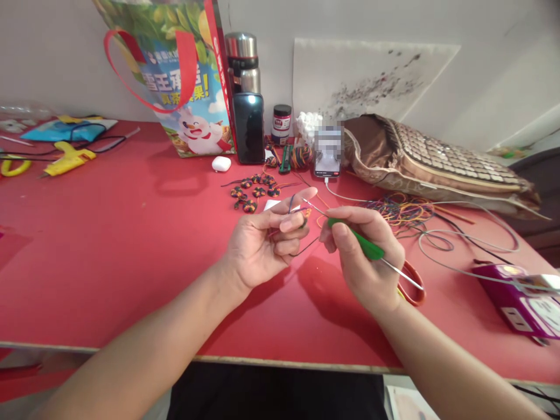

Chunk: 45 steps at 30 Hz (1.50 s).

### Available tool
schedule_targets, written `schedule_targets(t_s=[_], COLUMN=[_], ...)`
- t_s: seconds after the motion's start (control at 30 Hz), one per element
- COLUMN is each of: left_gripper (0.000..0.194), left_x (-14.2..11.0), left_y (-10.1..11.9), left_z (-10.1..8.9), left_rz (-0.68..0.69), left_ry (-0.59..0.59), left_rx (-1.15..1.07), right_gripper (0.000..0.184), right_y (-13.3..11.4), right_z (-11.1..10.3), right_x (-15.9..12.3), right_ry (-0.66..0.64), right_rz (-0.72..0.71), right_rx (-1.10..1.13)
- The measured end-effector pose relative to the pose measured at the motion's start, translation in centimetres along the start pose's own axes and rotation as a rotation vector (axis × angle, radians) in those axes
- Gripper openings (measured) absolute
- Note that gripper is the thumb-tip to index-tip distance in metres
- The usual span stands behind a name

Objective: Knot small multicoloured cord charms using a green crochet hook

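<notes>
In my right hand [365,251] is a crochet hook with a green handle [370,245]; its thin metal tip points left toward my other hand. My left hand [271,242] pinches a small piece of multicoloured yarn work [307,213], with a dark strand running over the raised index finger. The hook's tip is close to that yarn; whether it passes through a loop is too small to tell. Behind my hands lie several small round crocheted pieces [259,191] in dark, orange and green yarn. A tangle of coloured yarn [400,213] spreads to the right.
Along the back stand a gift bag [188,99], a steel thermos [242,58], a dark phone [250,131], a jar [282,122] and a charging phone [328,154]. A beaded cushion [446,151] and purple power strip [520,297] are right; a yellow glue gun [70,159] is left.
</notes>
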<state>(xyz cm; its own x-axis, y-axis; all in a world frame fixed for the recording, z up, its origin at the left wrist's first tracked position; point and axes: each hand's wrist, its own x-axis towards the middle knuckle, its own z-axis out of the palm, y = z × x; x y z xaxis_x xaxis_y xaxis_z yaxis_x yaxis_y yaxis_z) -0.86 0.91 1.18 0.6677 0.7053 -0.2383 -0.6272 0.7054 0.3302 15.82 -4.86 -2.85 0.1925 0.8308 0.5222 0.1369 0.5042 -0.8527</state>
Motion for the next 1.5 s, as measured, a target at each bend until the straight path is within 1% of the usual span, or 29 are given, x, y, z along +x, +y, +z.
schedule_targets(t_s=[0.23, 0.47, 0.6, 0.7, 0.83, 1.07, 1.2, 1.3, 1.4, 1.5], left_gripper=[0.078, 0.083, 0.091, 0.094, 0.093, 0.092, 0.093, 0.092, 0.087, 0.082], left_x=[-0.1, -0.1, -0.2, -0.2, -0.2, -0.2, -0.1, 0.0, 0.0, -0.1], left_y=[0.7, 1.1, 1.2, 1.2, 1.3, 1.5, 1.5, 1.6, 1.7, 1.7], left_z=[0.0, -0.2, -0.1, 0.0, 0.0, -0.2, -0.3, -0.4, -0.4, -0.3], left_rz=[-0.020, -0.088, -0.128, -0.148, -0.179, -0.251, -0.286, -0.305, -0.317, -0.295], left_ry=[0.023, 0.019, 0.057, 0.076, 0.075, 0.040, 0.029, 0.009, -0.035, -0.067], left_rx=[-0.043, -0.082, -0.091, -0.099, -0.106, -0.072, -0.033, 0.024, 0.114, 0.185], right_gripper=[0.015, 0.014, 0.019, 0.018, 0.017, 0.019, 0.021, 0.020, 0.017, 0.018], right_y=[0.2, -0.2, -0.5, -0.5, -0.5, -0.7, -0.8, -0.7, -0.7, -0.7], right_z=[-0.5, -1.3, -1.6, -1.8, -2.1, -2.4, -2.6, -2.6, -2.4, -2.2], right_x=[0.2, 1.1, 1.6, 1.7, 1.8, 2.3, 2.5, 2.5, 2.4, 2.3], right_ry=[0.005, 0.013, 0.025, 0.002, -0.018, -0.056, -0.077, -0.079, -0.056, -0.030], right_rz=[0.068, 0.139, 0.167, 0.164, 0.152, 0.195, 0.196, 0.190, 0.196, 0.209], right_rx=[0.116, 0.233, 0.274, 0.289, 0.293, 0.336, 0.332, 0.340, 0.359, 0.368])
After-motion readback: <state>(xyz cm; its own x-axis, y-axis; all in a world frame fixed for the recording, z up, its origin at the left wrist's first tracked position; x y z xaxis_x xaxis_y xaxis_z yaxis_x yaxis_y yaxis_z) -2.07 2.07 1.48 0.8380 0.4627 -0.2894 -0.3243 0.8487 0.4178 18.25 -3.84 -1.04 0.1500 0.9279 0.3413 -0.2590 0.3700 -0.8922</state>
